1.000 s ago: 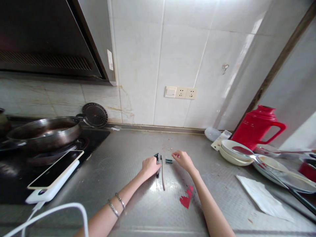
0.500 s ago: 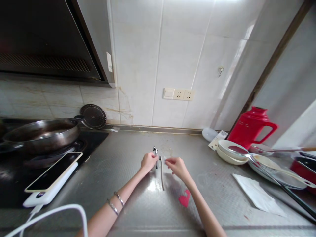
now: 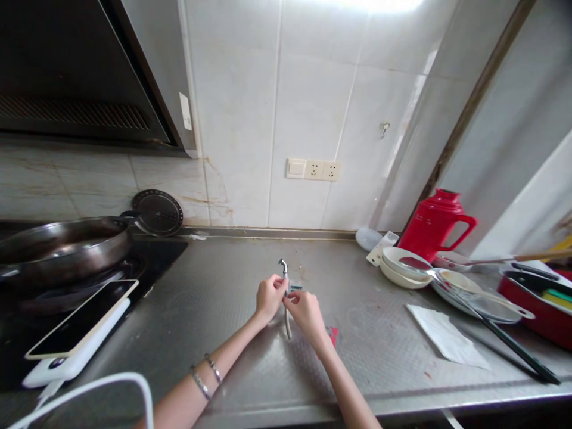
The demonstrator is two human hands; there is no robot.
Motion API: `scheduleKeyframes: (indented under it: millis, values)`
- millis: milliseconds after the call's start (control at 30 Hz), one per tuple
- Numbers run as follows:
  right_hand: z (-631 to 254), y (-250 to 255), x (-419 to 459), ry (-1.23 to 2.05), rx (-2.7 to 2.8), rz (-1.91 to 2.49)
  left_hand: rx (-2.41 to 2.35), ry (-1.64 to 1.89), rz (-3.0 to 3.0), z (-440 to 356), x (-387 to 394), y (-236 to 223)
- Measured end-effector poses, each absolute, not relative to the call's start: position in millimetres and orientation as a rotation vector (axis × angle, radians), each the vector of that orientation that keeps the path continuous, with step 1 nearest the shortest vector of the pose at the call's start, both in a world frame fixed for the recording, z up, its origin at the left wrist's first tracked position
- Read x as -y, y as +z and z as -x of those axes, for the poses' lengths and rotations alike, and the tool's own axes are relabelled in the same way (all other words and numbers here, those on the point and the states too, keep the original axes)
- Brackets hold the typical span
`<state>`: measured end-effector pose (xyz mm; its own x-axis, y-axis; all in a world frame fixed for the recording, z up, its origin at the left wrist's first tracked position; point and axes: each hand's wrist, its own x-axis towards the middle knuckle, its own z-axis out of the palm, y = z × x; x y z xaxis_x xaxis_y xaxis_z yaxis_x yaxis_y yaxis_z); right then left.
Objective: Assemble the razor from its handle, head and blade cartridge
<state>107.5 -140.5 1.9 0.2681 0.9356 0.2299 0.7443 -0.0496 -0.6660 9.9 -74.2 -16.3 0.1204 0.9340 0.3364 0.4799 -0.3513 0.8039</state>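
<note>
My left hand (image 3: 270, 298) pinches a slim razor (image 3: 285, 269) with a silver neck, its head pointing up and away from me. Close against it, the fingers of my right hand (image 3: 304, 308) are closed on the lower part of the razor's handle; the fingers hide most of that handle. Below the hands a thin grey-brown stick (image 3: 288, 329) lies on the counter, its upper end covered. A small teal and dark piece (image 3: 295, 288), like a razor cartridge, shows just behind my right fingers. A red scrap (image 3: 333, 335) is partly hidden by my right forearm.
On the metal counter's right are a white napkin (image 3: 442, 333), stacked bowls (image 3: 404, 277), a red thermos (image 3: 431, 229) and a red pot (image 3: 531, 307). To the left, a phone (image 3: 84, 319) lies on a white power bank beside a steel pan (image 3: 67, 250) on the stove.
My left hand has raised the razor's head off the counter. My right hand has moved left, from beside the teal piece to the razor. The view has shifted rightward.
</note>
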Motion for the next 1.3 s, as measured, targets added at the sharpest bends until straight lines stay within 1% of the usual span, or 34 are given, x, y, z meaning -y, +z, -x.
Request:
scheduleKeyframes:
  millis: [200,333,633,767,867,1300]
  values:
    - [-111.8,1.0,144.8,0.266,1.557,1.851,-1.255,1.151,-1.928,-15.0,81.8,-17.3]
    - [-142.6,0.6,145.6,0.224,1.593,1.893,-1.244,1.097,-2.025,-16.3,84.8,-14.6]
    - [-266.9,8.7,153.5,0.217,1.614,2.326,-1.540,0.537,-2.312,-11.6,90.0,-7.2]
    - [-290.9,13.6,154.8,0.212,1.679,2.430,-1.578,0.367,-2.374,-14.0,94.6,-3.8]
    - [-297.9,15.8,152.7,0.294,1.705,2.454,-1.587,0.269,-2.419,-16.5,99.0,-2.0]
    - [-315.3,3.8,139.4,0.337,1.883,2.434,-1.617,0.230,-2.428,-13.9,105.6,-7.8]
